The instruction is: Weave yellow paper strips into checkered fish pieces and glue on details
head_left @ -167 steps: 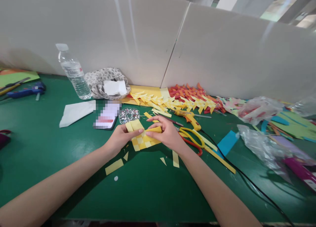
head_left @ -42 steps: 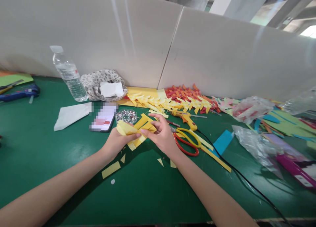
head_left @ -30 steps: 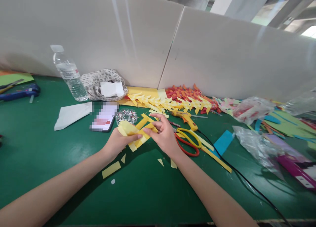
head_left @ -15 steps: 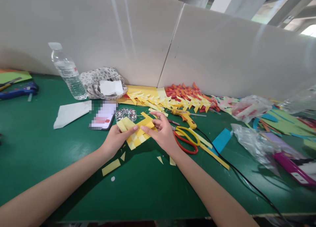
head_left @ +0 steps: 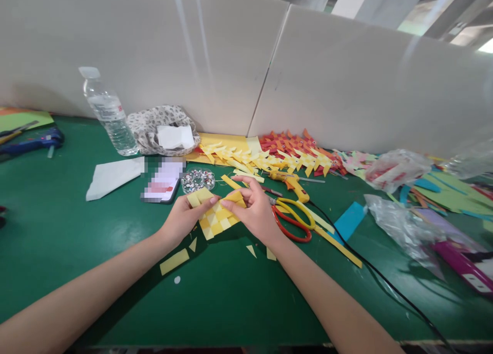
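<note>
Between my hands is a woven piece of yellow paper strips (head_left: 215, 220), in a light and dark yellow check. My left hand (head_left: 184, 215) pinches its left side, thumb on top. The right side is gripped by my right hand (head_left: 254, 202), its thumb near the middle and its index finger raised. Both hands' undersides and some fingertips are hidden. Just behind lies a round clear case of googly eyes (head_left: 197, 180). Right of my right hand lie scissors (head_left: 292, 225) with red and yellow handles and a yellow glue gun (head_left: 290, 184).
Paper scraps (head_left: 174, 262) lie in front of my hands. A phone (head_left: 162, 182), a water bottle (head_left: 111, 120) and a patterned cloth pouch (head_left: 162, 125) stand left. Woven yellow paper fish (head_left: 269, 160) line the back. A black cord (head_left: 381, 279) and a plastic bag (head_left: 396, 225) lie right.
The light yellow strip end at the left of the woven piece now lies lower and flatter. The right-hand strip also looks folded down. Both hands keep their hold; the view has shifted slightly.
</note>
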{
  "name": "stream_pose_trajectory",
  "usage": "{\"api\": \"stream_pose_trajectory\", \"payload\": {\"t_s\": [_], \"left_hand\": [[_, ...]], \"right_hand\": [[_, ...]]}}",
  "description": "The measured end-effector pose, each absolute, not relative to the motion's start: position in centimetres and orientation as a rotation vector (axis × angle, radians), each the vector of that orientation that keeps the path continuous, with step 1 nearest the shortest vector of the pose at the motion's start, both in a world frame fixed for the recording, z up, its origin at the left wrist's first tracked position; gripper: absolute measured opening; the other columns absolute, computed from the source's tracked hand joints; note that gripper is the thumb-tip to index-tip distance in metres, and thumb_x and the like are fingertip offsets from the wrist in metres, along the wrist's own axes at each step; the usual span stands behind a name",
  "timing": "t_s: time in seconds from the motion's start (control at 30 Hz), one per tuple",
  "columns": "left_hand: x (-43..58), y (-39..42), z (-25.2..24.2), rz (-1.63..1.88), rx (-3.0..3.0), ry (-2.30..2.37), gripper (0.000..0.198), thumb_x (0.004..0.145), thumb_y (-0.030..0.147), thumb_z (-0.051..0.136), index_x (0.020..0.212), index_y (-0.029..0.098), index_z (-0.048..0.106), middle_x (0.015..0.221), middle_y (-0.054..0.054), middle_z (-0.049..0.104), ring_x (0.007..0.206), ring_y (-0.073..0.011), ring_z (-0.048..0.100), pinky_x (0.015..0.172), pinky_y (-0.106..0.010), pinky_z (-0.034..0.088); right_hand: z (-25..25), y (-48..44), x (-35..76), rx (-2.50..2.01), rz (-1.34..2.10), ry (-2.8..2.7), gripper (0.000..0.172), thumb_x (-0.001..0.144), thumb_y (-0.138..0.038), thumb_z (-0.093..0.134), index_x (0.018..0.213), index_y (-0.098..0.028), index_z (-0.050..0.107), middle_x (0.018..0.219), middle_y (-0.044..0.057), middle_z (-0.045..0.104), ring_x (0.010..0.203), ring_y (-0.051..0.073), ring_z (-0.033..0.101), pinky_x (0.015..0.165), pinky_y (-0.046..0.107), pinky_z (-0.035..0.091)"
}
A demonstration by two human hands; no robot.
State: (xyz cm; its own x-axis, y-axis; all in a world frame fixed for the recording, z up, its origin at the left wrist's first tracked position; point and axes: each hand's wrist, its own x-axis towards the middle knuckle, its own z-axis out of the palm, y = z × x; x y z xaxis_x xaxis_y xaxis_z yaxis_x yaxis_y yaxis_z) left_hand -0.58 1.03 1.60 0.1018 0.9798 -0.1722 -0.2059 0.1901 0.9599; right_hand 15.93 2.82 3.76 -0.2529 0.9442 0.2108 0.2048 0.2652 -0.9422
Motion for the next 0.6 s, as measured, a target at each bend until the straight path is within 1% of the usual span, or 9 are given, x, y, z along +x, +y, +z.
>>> {"api": "stream_pose_trajectory", "payload": {"t_s": [0.17,0.33,0.43,0.6], "left_hand": [[-0.53,1.07,1.76,1.092,0.980,1.117,0.031,0.071,0.038,0.070,0.092,0.017,0.070,0.083,-0.006,0.073,0.072,-0.0171,0.067,0.063,-0.026,0.055],[-0.56,0.95,1.68,1.116,1.057,1.124,0.027,0.072,0.036,0.069,0.091,0.018,0.070,0.082,-0.004,0.072,0.073,-0.0151,0.066,0.065,-0.025,0.053],[-0.59,0.91,1.56,1.114,1.141,1.165,0.024,0.073,0.037,0.067,0.089,0.018,0.071,0.081,-0.003,0.071,0.072,-0.0146,0.064,0.063,-0.025,0.051],[-0.80,1.13,1.37,1.201,1.351,1.264,0.020,0.073,0.037,0.066,0.083,0.021,0.073,0.087,-0.003,0.069,0.081,-0.0167,0.061,0.069,-0.027,0.049]], "right_hand": [[4.00,2.92,16.13,-1.090,1.027,-1.680,0.044,0.072,-0.025,0.065,0.111,-0.021,0.046,0.077,0.000,0.065,0.065,0.014,0.059,0.057,0.027,0.046],[3.78,3.03,16.18,-1.131,1.026,-1.698,0.050,0.069,-0.026,0.068,0.114,-0.022,0.045,0.080,0.000,0.066,0.060,0.012,0.056,0.051,0.025,0.042],[3.47,3.20,16.19,-1.183,0.958,-1.758,0.049,0.070,-0.028,0.068,0.113,-0.022,0.046,0.080,0.001,0.066,0.055,0.010,0.052,0.048,0.024,0.037],[3.32,3.47,16.38,-1.168,0.952,-1.813,0.047,0.070,-0.028,0.069,0.111,-0.022,0.047,0.079,0.000,0.067,0.049,0.008,0.045,0.046,0.024,0.033]]}}
